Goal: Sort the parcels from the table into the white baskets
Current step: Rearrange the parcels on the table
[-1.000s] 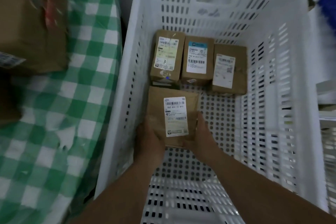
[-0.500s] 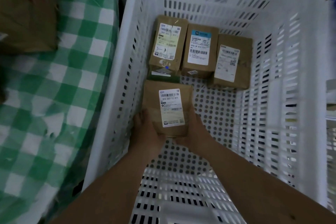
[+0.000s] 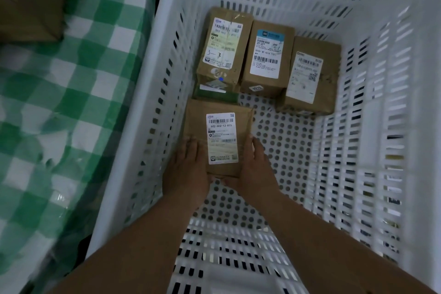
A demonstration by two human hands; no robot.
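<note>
Both hands reach down into a white basket (image 3: 393, 126), holding a brown parcel (image 3: 218, 136) between them low against the perforated floor, close to the basket's left wall. The left hand (image 3: 188, 169) lies along the parcel's left edge and the right hand (image 3: 255, 167) along its right edge; the fingers (image 3: 191, 150) look fairly straight, pressed flat to the cardboard sides, though whether the fingertips curl under the box cannot be told. The parcel lies flat with a white shipping label (image 3: 222, 137) facing up, barcode at the far end. Whether it already rests on the floor or hangs just above it cannot be told. At the far end of the basket 3 more brown parcels lie in a row, each label up: the left box (image 3: 224, 48) by the left wall, the middle box (image 3: 267, 57) just beside it with a blue band on its label, and the right box (image 3: 310, 74) next to that, set a little nearer. The held parcel's far edge comes up just beside the near end of the left box. Left of the basket is a table under a green and white checked cloth (image 3: 71, 102), with a blurred brown carton (image 3: 28, 0) on it at the upper left corner.
</note>
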